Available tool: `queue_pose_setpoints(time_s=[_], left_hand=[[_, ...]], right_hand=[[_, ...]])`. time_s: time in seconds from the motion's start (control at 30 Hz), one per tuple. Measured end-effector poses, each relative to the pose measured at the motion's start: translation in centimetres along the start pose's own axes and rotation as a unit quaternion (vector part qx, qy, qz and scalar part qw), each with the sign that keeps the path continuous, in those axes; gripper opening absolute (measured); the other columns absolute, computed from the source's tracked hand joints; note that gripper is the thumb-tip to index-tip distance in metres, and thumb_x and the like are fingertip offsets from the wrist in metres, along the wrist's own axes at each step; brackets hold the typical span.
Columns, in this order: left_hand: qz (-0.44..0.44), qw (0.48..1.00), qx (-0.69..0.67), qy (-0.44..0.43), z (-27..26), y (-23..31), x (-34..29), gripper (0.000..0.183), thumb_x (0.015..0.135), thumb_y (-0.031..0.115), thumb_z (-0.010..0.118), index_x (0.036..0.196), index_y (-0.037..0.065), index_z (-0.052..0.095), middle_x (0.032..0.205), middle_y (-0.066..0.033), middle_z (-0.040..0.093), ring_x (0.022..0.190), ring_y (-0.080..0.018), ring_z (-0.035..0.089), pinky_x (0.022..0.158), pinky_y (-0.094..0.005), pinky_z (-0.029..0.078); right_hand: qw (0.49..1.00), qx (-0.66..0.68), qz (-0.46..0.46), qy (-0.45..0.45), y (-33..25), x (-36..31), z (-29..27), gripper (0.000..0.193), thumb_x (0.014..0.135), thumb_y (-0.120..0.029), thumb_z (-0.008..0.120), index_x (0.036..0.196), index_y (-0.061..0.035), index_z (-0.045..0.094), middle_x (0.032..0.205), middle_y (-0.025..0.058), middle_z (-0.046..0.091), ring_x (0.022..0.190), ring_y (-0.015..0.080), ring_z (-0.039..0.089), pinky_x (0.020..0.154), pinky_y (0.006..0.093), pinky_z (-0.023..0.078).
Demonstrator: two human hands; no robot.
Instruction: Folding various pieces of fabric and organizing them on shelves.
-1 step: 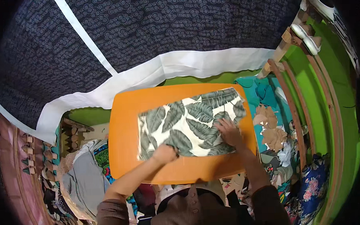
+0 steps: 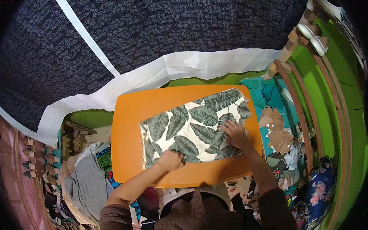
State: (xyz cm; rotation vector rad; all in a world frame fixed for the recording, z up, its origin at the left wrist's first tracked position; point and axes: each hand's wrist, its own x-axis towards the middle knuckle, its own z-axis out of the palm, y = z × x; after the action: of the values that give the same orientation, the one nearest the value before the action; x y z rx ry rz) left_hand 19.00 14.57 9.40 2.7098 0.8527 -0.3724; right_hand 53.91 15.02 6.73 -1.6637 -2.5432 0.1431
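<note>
A white cloth with dark green leaf print [image 2: 200,116] lies on the orange table [image 2: 128,105], its right edge frayed. My left hand [image 2: 170,160] is closed at the cloth's near edge and appears to grip it; something dark shows by the fingers, too small to make out. Farther right, my right hand [image 2: 235,135] rests open on the cloth, its fingers spread flat across the print.
Left of the table lies a heap of clothes with a grey garment [image 2: 86,189]. To the right are brown fabric pieces [image 2: 280,141] on a teal surface, a wooden rack [image 2: 301,114] and a blue floral bundle [image 2: 320,191]. A dark patterned curtain [image 2: 180,26] hangs behind.
The cloth's left and near edges have shifted slightly toward me, along with my left hand. My right hand stays in nearly the same place.
</note>
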Motion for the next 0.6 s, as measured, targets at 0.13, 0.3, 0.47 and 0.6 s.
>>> queue_pose_setpoints(time_s=[0.13,0.3,0.47,0.6], left_hand=[[-0.111,0.988,-0.080,0.068,-2.6,2.8,-1.0,0.062,0.074,0.054,0.053,0.107,0.001,0.053,0.110,-0.0185,0.051,0.093,-0.0313,0.055,0.065,-0.0406,0.048],[-0.149,0.948,-0.087,0.268,-2.3,6.2,2.4,0.089,0.066,0.059,0.062,0.129,0.002,0.034,0.126,-0.0243,0.035,0.113,-0.0411,0.038,0.093,-0.0491,0.034],[-0.222,0.923,-0.069,0.308,-1.6,7.1,3.8,0.074,0.072,0.038,0.061,0.130,0.001,0.033,0.130,-0.0248,0.035,0.112,-0.0397,0.041,0.091,-0.0485,0.036],[-0.278,0.918,-0.112,0.261,-1.9,3.0,1.7,0.050,0.076,0.001,0.050,0.125,0.003,0.039,0.122,-0.0240,0.044,0.104,-0.0377,0.050,0.079,-0.0416,0.047]], right_hand=[[0.995,0.058,-0.084,-0.005,-1.9,0.9,-2.3,0.062,0.066,-0.016,0.067,0.125,-0.0177,0.046,0.131,0.0087,0.041,0.121,0.0287,0.039,0.099,0.0487,0.029],[0.986,0.044,-0.103,0.126,-2.8,1.9,-1.4,0.035,0.072,-0.008,0.057,0.107,-0.0132,0.058,0.100,0.0062,0.060,0.101,0.0197,0.054,0.090,0.0410,0.039],[0.975,-0.044,-0.135,0.173,-7.2,3.7,-5.2,0.027,0.070,-0.014,0.055,0.097,-0.0098,0.058,0.074,0.0002,0.056,0.069,0.0173,0.056,0.062,0.0313,0.043],[0.972,-0.051,-0.159,0.166,-9.3,2.9,-5.9,0.023,0.070,-0.013,0.055,0.093,-0.0107,0.058,0.069,0.0000,0.052,0.069,0.0154,0.055,0.059,0.0285,0.044]])
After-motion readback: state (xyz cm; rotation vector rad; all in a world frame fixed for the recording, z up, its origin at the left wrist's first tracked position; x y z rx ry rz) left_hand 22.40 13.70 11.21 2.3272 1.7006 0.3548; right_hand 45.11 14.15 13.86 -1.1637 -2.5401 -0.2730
